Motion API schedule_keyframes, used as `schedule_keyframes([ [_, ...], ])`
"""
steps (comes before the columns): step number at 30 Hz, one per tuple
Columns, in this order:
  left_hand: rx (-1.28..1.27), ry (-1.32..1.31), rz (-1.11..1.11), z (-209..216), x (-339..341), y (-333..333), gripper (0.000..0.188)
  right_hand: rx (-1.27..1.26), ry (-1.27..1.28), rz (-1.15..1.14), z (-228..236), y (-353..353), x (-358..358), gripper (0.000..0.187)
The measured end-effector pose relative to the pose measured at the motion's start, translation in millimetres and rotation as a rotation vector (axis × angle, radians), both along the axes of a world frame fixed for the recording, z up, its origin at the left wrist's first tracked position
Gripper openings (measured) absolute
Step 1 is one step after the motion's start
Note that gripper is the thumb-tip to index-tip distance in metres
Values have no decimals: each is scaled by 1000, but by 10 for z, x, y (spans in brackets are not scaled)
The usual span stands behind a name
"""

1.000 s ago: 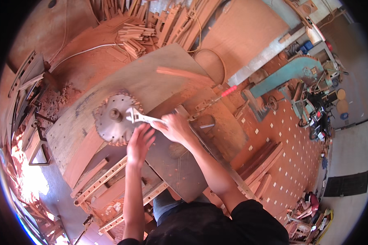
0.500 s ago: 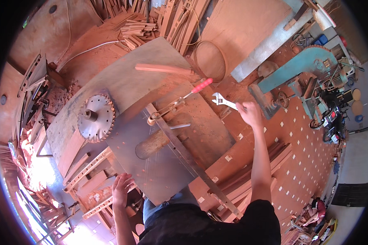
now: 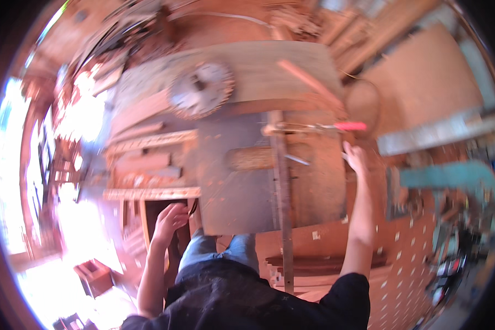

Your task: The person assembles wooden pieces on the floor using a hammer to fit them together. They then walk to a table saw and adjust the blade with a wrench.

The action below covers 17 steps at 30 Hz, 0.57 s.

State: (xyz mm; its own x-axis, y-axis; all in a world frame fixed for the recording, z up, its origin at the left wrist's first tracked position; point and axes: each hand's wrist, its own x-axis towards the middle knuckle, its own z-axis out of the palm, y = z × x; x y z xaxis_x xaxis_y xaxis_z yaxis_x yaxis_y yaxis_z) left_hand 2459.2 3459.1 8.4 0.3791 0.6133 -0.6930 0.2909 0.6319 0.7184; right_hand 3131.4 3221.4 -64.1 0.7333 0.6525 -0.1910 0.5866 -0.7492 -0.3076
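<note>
My right hand (image 3: 356, 158) is closed at the right edge of the saw table (image 3: 225, 206). It grips an adjustable wrench, of which only a pale sliver shows now; the earlier frame shows it clearly. Left of the table's near edge, my left hand (image 3: 172, 220) is held with loosely bent fingers and nothing visible in it. On the far left part of the table lies a round toothed saw blade (image 3: 212, 99). A long bar (image 3: 281, 192) crosses the tabletop from far to near. Close beyond my right hand is a red-handled tool (image 3: 350, 126), lying across the bar's far end.
A reddish wood strip (image 3: 312, 82) lies at the table's far right. Left of the metal top are slotted wooden rails (image 3: 154, 193). A green machine (image 3: 445, 179) stands at the right, with planks (image 3: 324, 269) on the floor nearer me. Motion blurs the view.
The view has swung round, so the table now appears squarer and the saw blade further right. My right hand, with the wrench, has come close to the table's right edge.
</note>
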Motion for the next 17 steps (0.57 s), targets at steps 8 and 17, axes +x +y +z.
schedule_keyframes([
  [8, -8, 97, 59, -877, -626, -447, 35, 583, -273, 72, 1148, 640, -2071, 24],
  [17, 182, 270, -70, -2070, -1222, -829, 37, 584, 467, 804, 1055, 1264, -6102, 11],
])
